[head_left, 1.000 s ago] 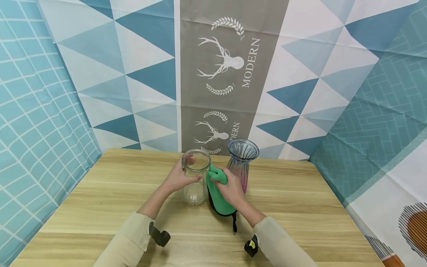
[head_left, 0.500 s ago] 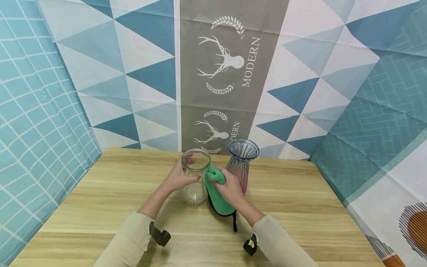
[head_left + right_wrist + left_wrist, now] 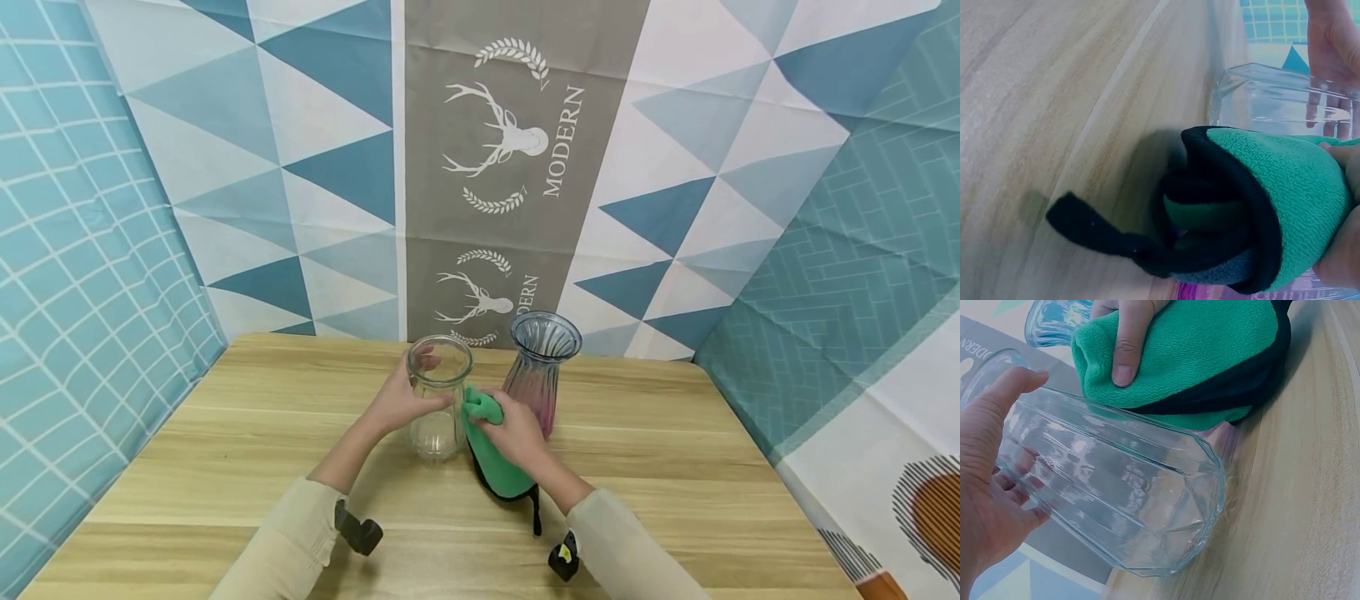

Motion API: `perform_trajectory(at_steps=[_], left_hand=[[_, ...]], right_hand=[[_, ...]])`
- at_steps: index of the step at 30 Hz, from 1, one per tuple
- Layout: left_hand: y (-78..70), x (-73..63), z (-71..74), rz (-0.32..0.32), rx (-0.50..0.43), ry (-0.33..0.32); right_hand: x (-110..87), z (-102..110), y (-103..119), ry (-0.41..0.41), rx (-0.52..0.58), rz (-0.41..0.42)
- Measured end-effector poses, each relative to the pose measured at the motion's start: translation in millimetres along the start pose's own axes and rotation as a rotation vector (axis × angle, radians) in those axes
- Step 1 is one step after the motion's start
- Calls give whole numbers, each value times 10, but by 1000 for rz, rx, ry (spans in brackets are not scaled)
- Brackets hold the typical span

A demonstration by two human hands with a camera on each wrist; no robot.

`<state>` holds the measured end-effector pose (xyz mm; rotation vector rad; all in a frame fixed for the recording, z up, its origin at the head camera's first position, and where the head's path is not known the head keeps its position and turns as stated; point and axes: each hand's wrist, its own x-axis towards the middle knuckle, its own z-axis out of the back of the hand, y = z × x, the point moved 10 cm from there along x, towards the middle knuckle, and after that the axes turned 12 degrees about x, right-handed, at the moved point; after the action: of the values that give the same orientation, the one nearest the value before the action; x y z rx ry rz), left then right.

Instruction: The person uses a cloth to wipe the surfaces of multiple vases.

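At the near edge of the view, two pale sleeves (image 3: pixel 281 533) reach in over the wood-grained table (image 3: pixel 675 483), each with a small black device (image 3: pixel 360 533) at the cuff. A little farther on, a black strap (image 3: pixel 536 512) hangs from the lower end of a green cloth (image 3: pixel 498 462), which is edged in black and folded over on itself. In the right-wrist view its near end curls into a hollow roll. The right hand (image 3: pixel 519 429) grasps the bunched upper part of this cloth, the thumb pressed along it in the left-wrist view.

Just left of the cloth, a clear glass jar (image 3: pixel 435 435) stands upright on the table, its wide round mouth facing up. The left hand (image 3: pixel 401 402) grips the jar below the rim, thumb on the near side, fingers around the far side. Whether cloth and glass touch is hard to tell.

Beyond the right hand stands a ribbed vase (image 3: pixel 543 337), bluish at its flared mouth and pink toward the base, partly hidden by that hand. Behind the table hangs a backdrop (image 3: pixel 337 125) of blue and white triangles with a grey band (image 3: pixel 495 242) bearing white stags and lettering.
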<state>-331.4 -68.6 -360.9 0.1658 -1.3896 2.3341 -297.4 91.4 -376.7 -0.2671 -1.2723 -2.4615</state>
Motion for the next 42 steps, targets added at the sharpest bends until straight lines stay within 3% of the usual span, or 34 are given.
perform_trajectory(at_steps=[7, 17, 20, 25, 38, 42], left_hand=[[44, 11, -5, 11, 32, -7], [50, 32, -2, 7, 48, -24], [7, 29, -7, 9, 44, -15], [-200, -45, 28, 0, 16, 8], [-277, -60, 39, -25, -6, 12], [-136, -6, 1, -21, -6, 11]], right_hand=[[-5, -8, -31, 8, -5, -19], [35, 156, 68, -117, 114, 78], [52, 192, 99, -149, 143, 111], [68, 231, 148, -176, 164, 141], [93, 171, 168, -110, 138, 119], [77, 127, 109, -73, 129, 73]])
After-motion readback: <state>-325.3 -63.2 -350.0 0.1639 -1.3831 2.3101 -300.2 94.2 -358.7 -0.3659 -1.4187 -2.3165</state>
